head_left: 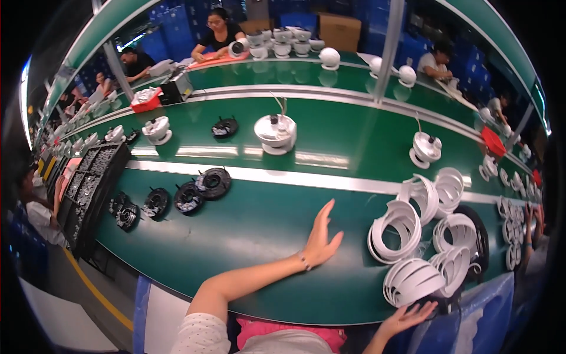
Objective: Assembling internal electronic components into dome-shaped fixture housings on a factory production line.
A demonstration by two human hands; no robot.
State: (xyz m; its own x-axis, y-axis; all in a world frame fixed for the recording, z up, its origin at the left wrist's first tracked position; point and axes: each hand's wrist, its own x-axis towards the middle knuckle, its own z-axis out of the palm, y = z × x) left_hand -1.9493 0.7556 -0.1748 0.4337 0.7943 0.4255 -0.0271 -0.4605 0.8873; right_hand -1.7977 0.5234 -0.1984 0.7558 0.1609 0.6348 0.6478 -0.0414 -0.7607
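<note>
My left hand [320, 245] hovers over the green worktable [247, 242], fingers stretched out, thumb apart, holding nothing. At the table's front edge on the right, my right hand [408, 317] lies palm up with its fingers spread and nothing in it. Just beyond that hand is a white slotted plastic shell [413, 281]. Other white ring-shaped housings, such as the open one [394, 231] to the right of my left hand, sit in a loose cluster of several. Farther left on the table lie several round black parts, among them a black ring [213, 183].
Beyond a metal rail [318, 180] runs a green conveyor carrying white dome units, one [275, 133] with upright wires, and a black part [224, 127]. A black rack of small parts [91, 186] stands at left. Co-workers sit across the line and at both sides.
</note>
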